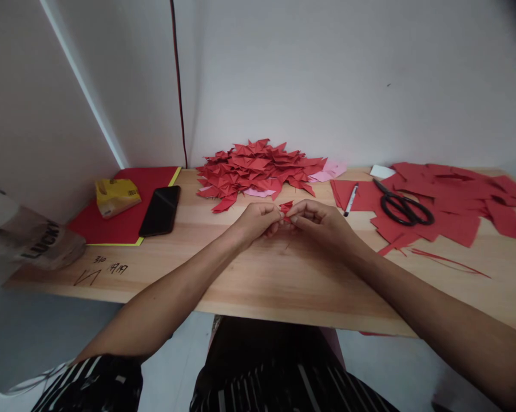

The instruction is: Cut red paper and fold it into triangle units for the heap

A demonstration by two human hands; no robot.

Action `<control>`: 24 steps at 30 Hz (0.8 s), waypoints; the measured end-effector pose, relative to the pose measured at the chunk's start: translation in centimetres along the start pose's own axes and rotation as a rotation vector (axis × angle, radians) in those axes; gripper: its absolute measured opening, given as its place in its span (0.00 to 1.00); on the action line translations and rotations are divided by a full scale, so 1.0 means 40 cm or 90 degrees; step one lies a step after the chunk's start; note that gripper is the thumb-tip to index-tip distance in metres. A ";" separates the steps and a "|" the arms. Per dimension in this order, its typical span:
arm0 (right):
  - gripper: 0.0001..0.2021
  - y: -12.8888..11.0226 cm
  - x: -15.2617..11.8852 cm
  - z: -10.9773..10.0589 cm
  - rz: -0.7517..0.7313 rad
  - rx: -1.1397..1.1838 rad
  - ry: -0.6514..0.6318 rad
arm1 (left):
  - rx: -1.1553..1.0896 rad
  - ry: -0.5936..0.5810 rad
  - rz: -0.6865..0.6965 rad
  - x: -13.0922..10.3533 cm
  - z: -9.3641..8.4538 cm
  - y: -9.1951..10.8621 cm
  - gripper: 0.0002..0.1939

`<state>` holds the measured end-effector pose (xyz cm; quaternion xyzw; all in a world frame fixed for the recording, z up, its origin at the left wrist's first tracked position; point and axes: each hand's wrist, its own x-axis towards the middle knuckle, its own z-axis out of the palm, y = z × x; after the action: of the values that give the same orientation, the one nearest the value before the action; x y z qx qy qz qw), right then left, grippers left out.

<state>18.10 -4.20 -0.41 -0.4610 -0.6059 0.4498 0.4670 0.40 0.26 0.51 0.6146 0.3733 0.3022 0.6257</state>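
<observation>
Left hand point(258, 220) and right hand point(316, 220) meet fingertip to fingertip just above the pale wooden desk point(258, 280), both pinched closed on a small folded piece of red paper point(286, 207). Only its top corner shows between the fingers; the rest is hidden, so the fold shape can't be made out. Just behind the hands: a heap of folded red paper pieces point(255, 166) against the wall, a few pale pink sheets point(333, 169) poking out from under its right edge. Right of the hands: a black-and-white marker pen point(351, 199) lying on a red sheet, then black-handled scissors point(404, 205) on a spread of cut red paper sheets and scraps point(459, 206), cut off at the frame's right edge. Left: a black phone point(161, 210), face down or screen off, can't tell, partly on a red sheet with a yellow border point(129, 200), next to a yellow tissue pack point(116, 196). Far left a crumpled bag point(30, 237) with partly readable print, blurred. Pencil marks point(99, 272) on the desk, illegible.
</observation>
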 end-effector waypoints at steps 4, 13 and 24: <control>0.09 0.001 0.000 -0.004 0.032 0.060 0.017 | 0.075 0.031 0.122 0.004 -0.004 -0.011 0.13; 0.18 -0.001 0.001 -0.003 0.095 0.038 -0.048 | 0.299 0.077 0.234 -0.002 0.006 -0.005 0.11; 0.13 0.001 0.005 -0.012 0.081 -0.055 -0.026 | 0.303 0.057 0.194 -0.001 0.008 -0.007 0.11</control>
<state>18.55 -3.94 -0.34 -0.5091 -0.6035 0.4611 0.4049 0.62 0.05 0.21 0.7791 0.3643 0.3240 0.3941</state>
